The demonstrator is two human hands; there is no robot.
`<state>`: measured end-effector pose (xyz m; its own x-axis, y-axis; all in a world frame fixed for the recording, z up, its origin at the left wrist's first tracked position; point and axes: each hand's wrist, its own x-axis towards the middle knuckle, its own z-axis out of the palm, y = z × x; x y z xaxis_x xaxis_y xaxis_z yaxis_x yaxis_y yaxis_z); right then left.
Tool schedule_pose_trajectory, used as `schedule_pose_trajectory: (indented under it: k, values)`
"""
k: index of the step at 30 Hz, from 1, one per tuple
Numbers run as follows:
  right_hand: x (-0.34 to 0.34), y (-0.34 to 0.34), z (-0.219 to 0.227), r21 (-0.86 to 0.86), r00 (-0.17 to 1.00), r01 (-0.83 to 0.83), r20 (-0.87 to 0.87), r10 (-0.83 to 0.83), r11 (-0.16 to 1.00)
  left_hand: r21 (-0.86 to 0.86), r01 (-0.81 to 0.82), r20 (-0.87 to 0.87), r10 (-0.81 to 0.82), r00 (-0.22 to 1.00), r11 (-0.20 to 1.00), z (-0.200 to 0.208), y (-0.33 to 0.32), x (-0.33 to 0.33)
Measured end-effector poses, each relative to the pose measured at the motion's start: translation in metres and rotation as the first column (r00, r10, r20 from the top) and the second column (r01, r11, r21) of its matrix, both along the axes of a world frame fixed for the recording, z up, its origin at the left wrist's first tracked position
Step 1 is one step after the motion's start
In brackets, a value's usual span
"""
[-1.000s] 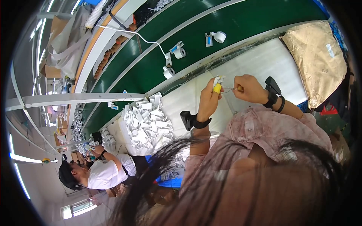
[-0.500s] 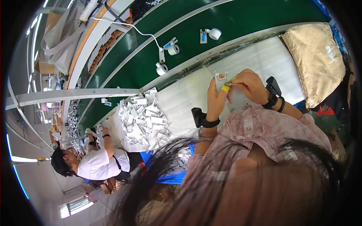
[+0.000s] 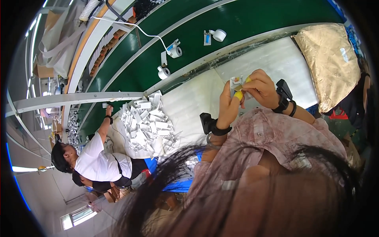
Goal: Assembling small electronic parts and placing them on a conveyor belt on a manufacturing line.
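My left hand [image 3: 227,107] is closed around a small white plastic part [image 3: 233,83], held upright above the table. Yellow covers wrap the left thumb and a right fingertip. Close against the same part, my right hand [image 3: 263,89] pinches with thumb and forefinger. A small brownish flat piece shows at its fingertips, partly hidden, and its kind is unclear. Both wrists carry black straps with dark box-shaped devices.
A pile of white plastic parts [image 3: 148,124] lies left on the pale tabletop [image 3: 193,102]. Beyond runs a green conveyor belt [image 3: 252,19] carrying white round-headed units [image 3: 218,35]. A brown paper sack [image 3: 329,65] sits right. A co-worker [image 3: 100,156] stands at left.
My right fingers have shifted slightly at the white part, which stays in my left hand. The co-worker's arm has stretched out to the belt. The belt's units appear slightly farther left.
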<state>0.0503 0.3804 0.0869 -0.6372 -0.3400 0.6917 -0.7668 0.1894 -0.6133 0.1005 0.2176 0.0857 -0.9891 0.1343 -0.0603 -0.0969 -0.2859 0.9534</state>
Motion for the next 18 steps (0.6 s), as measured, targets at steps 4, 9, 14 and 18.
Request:
schedule_pose_trajectory:
  k: [4, 9, 14, 18]
  values:
    - [0.0, 0.001, -0.001, -0.001, 1.0, 0.013, -0.01, -0.013, 1.0, -0.038, 0.004, -0.015, -0.005, 1.0, 0.999, 0.001, 0.002, 0.0]
    - [-0.002, 0.004, 0.0, 0.018, 1.0, 0.005, -0.025, -0.005, 1.0, -0.037, 0.017, -0.025, -0.018, 1.0, 0.999, 0.003, 0.005, 0.0]
    - [-0.004, 0.004, 0.0, 0.026, 0.999, 0.004, -0.05, -0.003, 1.0, 0.023, -0.007, -0.065, 0.009, 0.998, 1.0, 0.0, 0.004, 0.003]
    - [-0.005, 0.005, 0.003, 0.03, 0.998, 0.035, -0.058, -0.033, 0.999, 0.099, 0.014, -0.066, -0.008, 0.998, 0.995, -0.007, 0.004, 0.002]
